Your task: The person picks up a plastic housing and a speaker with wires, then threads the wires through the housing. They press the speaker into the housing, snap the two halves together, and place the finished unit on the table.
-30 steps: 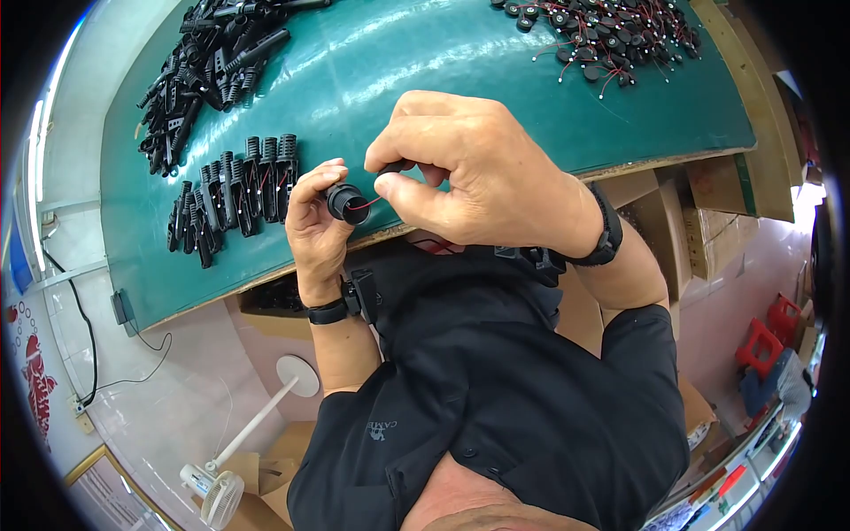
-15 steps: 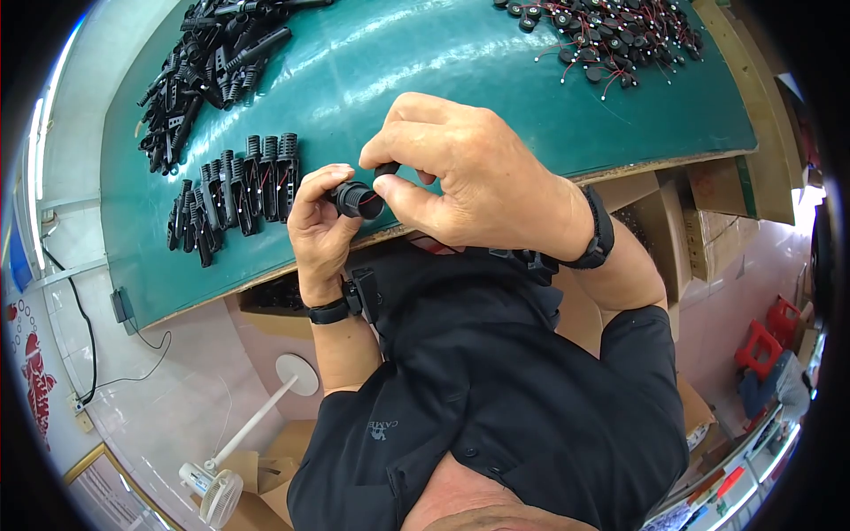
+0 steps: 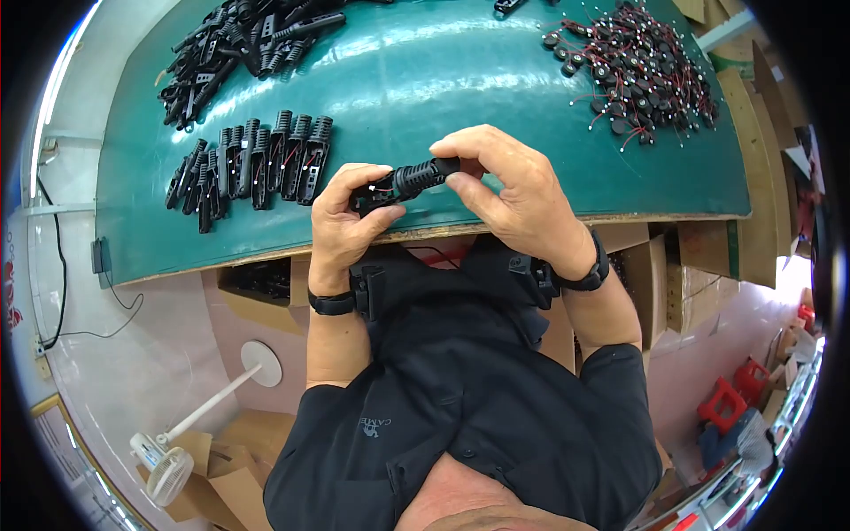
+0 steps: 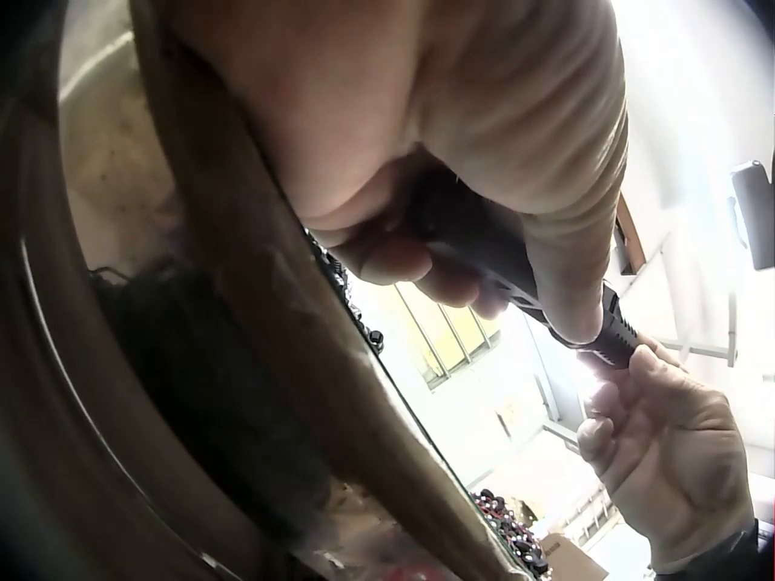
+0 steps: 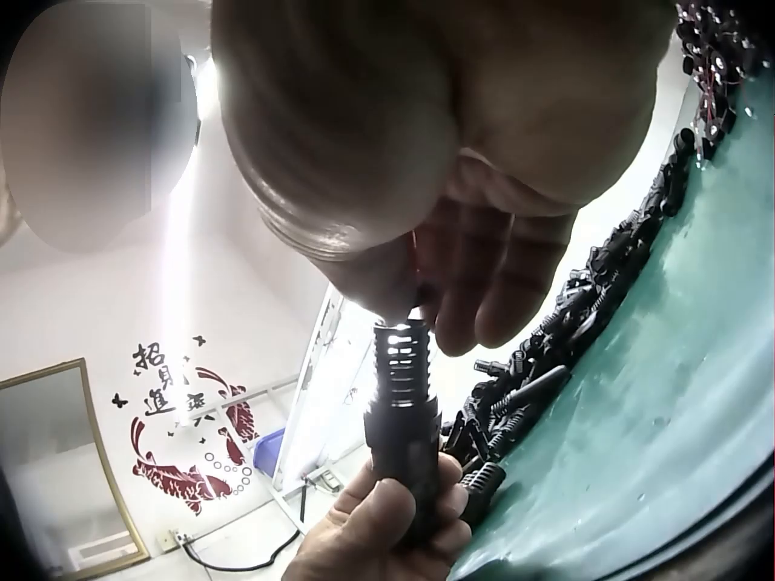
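My left hand (image 3: 341, 217) grips a black plastic housing (image 3: 414, 180) by its hollow body, thumb along the near side. The slotted, ribbed tube end of the housing (image 5: 402, 363) points toward my right hand (image 3: 522, 190). Between right thumb and fingers, a small round black part (image 3: 450, 165) is pinched right at the mouth of that tube. A white plug on a red wire (image 3: 374, 188) shows in the hollow body near the left fingers. In the left wrist view, the left thumb (image 4: 569, 279) lies along the housing.
Left of my hands, a row of similar housings (image 3: 257, 164) lies on the green table (image 3: 425, 97). A heap of black housings (image 3: 248, 40) is behind it. At the right is a pile of round black parts with red wires (image 3: 646, 80). The table's wooden edge (image 3: 620, 218) runs near my wrists.
The housing has swung from its open end facing up to lying sideways. My right hand has brought the round part to the tube's mouth, and the plug now shows inside the body. The head view has shifted.
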The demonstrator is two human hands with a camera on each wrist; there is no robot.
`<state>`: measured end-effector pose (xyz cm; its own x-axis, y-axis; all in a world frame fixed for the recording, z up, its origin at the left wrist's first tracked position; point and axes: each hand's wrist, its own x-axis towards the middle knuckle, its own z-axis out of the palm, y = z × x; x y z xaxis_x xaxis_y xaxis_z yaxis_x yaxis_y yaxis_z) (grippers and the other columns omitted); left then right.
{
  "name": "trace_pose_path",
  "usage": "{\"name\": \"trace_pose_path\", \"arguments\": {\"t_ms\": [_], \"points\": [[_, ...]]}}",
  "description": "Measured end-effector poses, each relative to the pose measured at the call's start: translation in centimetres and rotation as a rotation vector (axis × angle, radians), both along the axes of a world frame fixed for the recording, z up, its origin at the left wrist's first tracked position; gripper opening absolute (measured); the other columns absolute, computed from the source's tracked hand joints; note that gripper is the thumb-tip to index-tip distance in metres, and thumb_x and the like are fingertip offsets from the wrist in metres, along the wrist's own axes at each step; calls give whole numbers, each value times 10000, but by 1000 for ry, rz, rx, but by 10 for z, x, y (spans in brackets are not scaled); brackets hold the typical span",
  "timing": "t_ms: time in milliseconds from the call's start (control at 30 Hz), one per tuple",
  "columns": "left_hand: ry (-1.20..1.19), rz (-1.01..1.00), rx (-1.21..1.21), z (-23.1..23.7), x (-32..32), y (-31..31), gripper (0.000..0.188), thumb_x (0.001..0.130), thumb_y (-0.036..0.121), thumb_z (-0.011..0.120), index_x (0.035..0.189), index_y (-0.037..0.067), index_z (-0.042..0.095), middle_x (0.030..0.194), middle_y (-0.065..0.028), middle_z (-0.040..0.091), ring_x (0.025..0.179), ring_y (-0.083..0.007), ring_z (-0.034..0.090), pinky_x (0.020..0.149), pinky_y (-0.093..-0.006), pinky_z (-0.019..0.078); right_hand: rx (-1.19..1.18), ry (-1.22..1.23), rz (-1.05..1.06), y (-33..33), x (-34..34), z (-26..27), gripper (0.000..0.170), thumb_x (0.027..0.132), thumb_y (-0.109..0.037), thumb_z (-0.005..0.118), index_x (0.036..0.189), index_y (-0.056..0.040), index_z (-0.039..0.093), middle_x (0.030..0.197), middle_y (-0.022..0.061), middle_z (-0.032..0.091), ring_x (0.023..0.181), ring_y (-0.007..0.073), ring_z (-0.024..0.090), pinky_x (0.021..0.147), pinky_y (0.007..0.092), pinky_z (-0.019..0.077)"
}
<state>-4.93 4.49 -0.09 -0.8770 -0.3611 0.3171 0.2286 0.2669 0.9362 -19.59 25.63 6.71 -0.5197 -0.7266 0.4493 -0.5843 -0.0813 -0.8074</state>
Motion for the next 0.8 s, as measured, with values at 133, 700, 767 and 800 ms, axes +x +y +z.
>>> {"name": "trace_pose_path", "arguments": {"t_ms": [133,700,767,800], "points": [[1,1,-28,1,-1,1,502,739,9,913,1203,26,724,1102,-76,687,996,-170,655,885,-289,527,-4,-99,21,0,-1,-10,309,937,54,696,1234,-29,701,1169,90,718,987,159,692,859,295,567],[-2,4,-34,-1,-1,1,478,779,51,906,1219,40,720,1093,-65,685,964,-159,652,845,-281,525,-213,-620,110,-11,9,-51,299,1044,-45,650,1341,-15,648,1366,116,681,1177,137,661,978,304,603],[1,4,-31,-1,-1,1,477,778,53,907,1217,40,721,1090,-64,685,961,-160,653,843,-282,526,-219,-633,113,-12,10,-53,320,1046,-47,648,1365,-17,637,1377,120,676,1183,143,661,980,308,605],[12,8,-52,-1,-1,1,474,776,52,907,1213,40,721,1086,-65,686,958,-162,654,841,-283,527,-226,-647,116,-12,10,-54,342,1048,-49,645,1388,-19,626,1388,123,671,1189,149,661,981,311,608]]}}
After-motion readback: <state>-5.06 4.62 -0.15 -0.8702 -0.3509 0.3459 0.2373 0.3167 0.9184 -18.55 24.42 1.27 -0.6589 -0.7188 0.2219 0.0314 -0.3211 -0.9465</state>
